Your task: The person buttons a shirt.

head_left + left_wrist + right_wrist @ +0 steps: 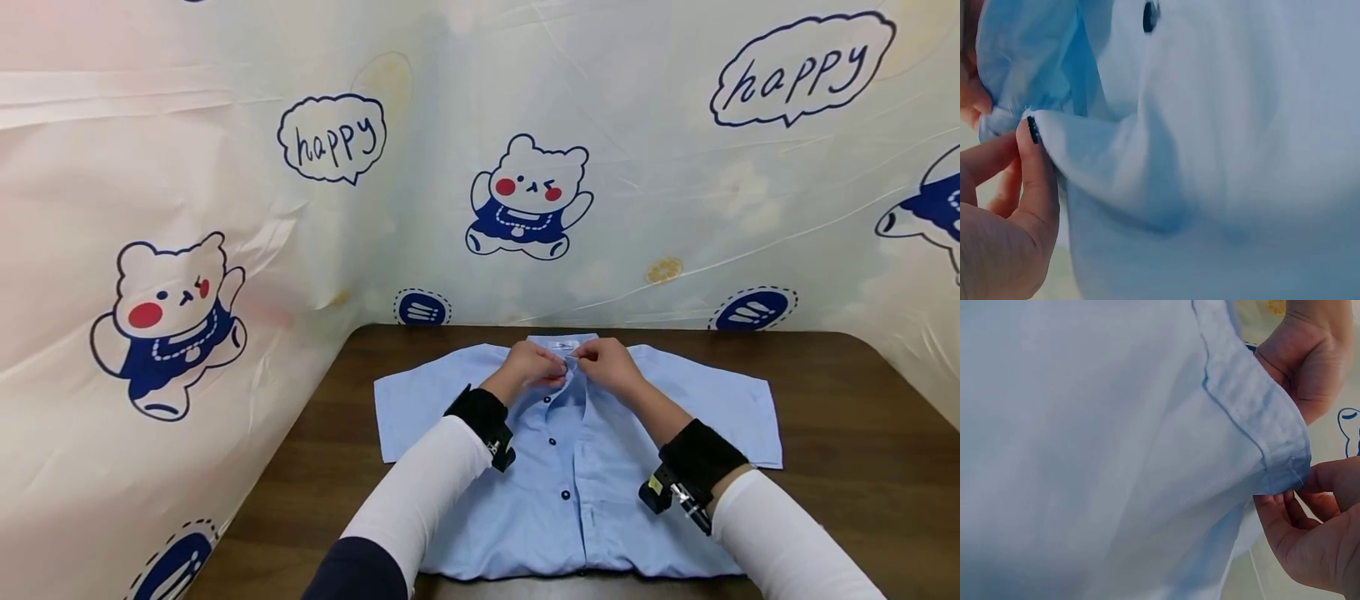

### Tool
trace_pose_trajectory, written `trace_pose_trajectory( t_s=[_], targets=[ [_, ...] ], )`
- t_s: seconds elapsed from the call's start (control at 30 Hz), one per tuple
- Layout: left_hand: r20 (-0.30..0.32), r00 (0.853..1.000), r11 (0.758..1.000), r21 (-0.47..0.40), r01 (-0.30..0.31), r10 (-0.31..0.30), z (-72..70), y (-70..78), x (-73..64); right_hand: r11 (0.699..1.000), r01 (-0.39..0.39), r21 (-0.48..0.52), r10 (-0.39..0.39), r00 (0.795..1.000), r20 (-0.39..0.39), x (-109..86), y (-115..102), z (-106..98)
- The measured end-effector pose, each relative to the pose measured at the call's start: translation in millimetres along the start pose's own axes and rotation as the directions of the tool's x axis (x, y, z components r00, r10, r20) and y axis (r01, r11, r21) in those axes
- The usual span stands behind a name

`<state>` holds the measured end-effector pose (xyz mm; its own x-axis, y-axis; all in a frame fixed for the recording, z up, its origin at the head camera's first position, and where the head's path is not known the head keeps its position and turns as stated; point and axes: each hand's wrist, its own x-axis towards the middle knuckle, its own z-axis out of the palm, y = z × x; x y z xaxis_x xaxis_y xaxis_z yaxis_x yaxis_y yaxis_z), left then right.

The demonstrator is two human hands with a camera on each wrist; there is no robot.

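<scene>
A light blue short-sleeved shirt lies spread front up, its collar towards the back. Near the collar my left hand pinches one front edge. The left wrist view shows a dark button at the thumb tip of that hand. Opposite it, my right hand pinches the other front edge, close to the left fingers. In the right wrist view the stitched front band runs down to the right thumb and fingers. Any buttonhole there is too small to make out.
Several dark buttons, one a lower button, run down the shirt front, which lies parted. Beneath the shirt is a brown wooden table. A printed curtain with bears hangs behind and at the sides.
</scene>
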<state>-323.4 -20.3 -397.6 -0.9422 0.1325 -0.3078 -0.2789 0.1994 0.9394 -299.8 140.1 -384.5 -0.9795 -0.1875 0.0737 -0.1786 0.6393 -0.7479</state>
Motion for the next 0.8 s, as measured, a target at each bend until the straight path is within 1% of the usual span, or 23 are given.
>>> trace_pose_trajectory(
  t_s=[0.07,0.2,0.23,0.33,0.43,0.47,0.53,0.57,0.6,0.67,0.7,0.8],
  targets=[
    [0.006,1.0,0.995,-0.097,0.029,-0.029,1.4,-0.5,-1.9,1.0,0.009,-0.004,-0.009,1.0,0.004,-1.2,-1,1],
    [0.012,0.998,0.979,-0.197,0.059,-0.058,2.8,-2.3,-3.4,1.0,0.024,-0.008,-0.024,1.0,0.007,-2.3,-1,4],
    [0.017,0.998,0.975,-0.212,0.064,-0.062,2.7,0.5,-8.6,1.0,0.026,-0.006,-0.026,1.0,0.01,-2.1,0,5],
    [0.02,0.997,0.966,-0.245,0.08,-0.077,3.2,0.3,-10.0,1.0,0.004,0.024,-0.005,1.0,0.025,-1.5,0,6],
    [0.006,0.997,0.964,-0.258,0.071,-0.072,1.3,-3.3,-8.2,0.991,-0.064,0.114,0.059,0.997,0.052,-0.3,0,5],
    [0.029,0.998,0.959,-0.276,0.062,-0.057,0.5,-15.0,9.4,0.986,-0.082,0.146,0.074,0.995,0.061,0.1,0,5],
    [0.04,0.997,0.958,-0.276,0.076,-0.067,0.2,-22.0,19.6,0.973,-0.115,0.201,0.101,0.992,0.08,1.3,1,6],
    [0.056,0.996,0.958,-0.274,0.089,-0.076,-0.7,-24.4,24.0,0.968,-0.124,0.219,0.108,0.991,0.083,1.8,1,6],
    [0.068,0.994,0.955,-0.277,0.107,-0.091,-0.8,-24.5,25.4,0.968,-0.118,0.223,0.101,0.991,0.087,2.1,2,6],
    [0.095,0.989,0.951,-0.276,0.136,-0.114,0.5,-24.7,27.0,0.971,-0.113,0.208,0.096,0.991,0.091,2.1,4,7],
    [0.083,0.987,0.952,-0.265,0.153,-0.135,0.7,-16.3,14.5,0.972,-0.116,0.203,0.099,0.991,0.092,1.8,5,7],
    [0.115,0.986,0.947,-0.284,0.148,-0.12,-2.1,-7.5,-0.3,0.976,-0.112,0.187,0.097,0.991,0.087,1.0,7,7]
  ],
)
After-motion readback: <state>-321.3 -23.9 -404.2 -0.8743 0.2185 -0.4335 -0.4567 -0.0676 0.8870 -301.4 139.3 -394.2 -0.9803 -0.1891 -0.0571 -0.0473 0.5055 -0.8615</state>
